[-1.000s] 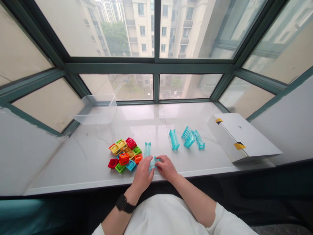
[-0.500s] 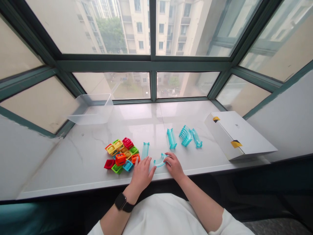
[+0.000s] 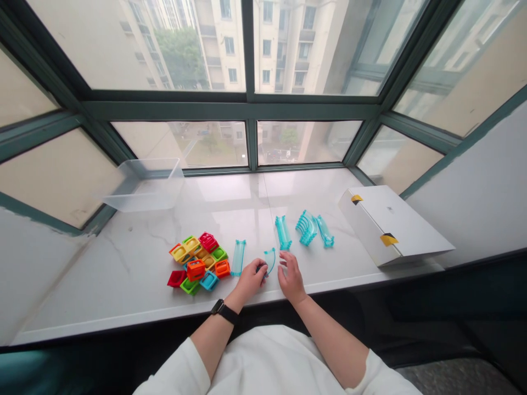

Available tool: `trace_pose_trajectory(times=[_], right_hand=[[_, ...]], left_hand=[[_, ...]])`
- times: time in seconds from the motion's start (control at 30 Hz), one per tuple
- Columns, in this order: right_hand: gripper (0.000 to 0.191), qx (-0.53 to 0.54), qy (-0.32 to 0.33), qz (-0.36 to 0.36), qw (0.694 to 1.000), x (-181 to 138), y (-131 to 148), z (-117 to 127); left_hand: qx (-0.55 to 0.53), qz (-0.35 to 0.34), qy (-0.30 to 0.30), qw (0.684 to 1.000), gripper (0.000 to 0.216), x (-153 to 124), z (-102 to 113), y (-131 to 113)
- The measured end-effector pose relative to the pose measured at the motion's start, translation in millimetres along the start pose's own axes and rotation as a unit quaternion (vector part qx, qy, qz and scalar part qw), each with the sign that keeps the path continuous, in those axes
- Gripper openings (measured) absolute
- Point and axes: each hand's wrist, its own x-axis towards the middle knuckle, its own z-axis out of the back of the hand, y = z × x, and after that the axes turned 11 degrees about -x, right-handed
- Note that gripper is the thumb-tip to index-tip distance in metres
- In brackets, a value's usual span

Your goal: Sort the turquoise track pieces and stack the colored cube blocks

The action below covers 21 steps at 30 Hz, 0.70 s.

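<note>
My left hand point(image 3: 252, 281) pinches a curved clear-blue track piece point(image 3: 270, 259) and holds it up on its edge above the white sill. My right hand point(image 3: 291, 275) hovers just right of that piece, fingers spread and holding nothing. A straight blue track piece point(image 3: 237, 257) lies flat to the left of my left hand. Further left is a cluster of several colourful square blocks point(image 3: 196, 261). Beyond my right hand lie another straight track piece point(image 3: 282, 232) and a stack of curved blue pieces point(image 3: 308, 227) with one more piece point(image 3: 325, 231) beside it.
A clear plastic bin point(image 3: 145, 185) stands at the back left of the marble window sill point(image 3: 123, 269). A white flat cardboard box point(image 3: 391, 224) with yellow tape lies at the right. Window frames enclose the sill on three sides.
The curved blue piece lay flat under both hands; my left hand has now taken it and tipped it upright. My right hand has let go and opened. The view has shifted slightly left.
</note>
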Motion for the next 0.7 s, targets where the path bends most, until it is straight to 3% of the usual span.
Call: trace_pose_trajectory(times=[0.1,0.23,0.5,0.7], right_hand=[[0.055,-0.008,0.042,0.019,0.999,0.1,2.2,1.7],[0.062,-0.042,0.122,0.091,0.987,0.7,6.5,4.7],[0.073,-0.164,0.128,0.098,0.973,-3.3,-0.1,-7.9],[0.087,-0.25,0.115,0.073,0.959,-3.7,-2.0,-18.7]], left_hand=[[-0.034,0.006,-0.041,0.999,0.029,-0.9,-4.2,9.5],[0.017,-0.01,-0.041,0.999,0.032,-6.5,-4.9,11.2],[0.194,-0.074,-0.076,0.975,0.022,-8.1,-12.6,17.1],[0.247,-0.108,-0.046,0.962,0.024,-10.3,-15.4,19.4]])
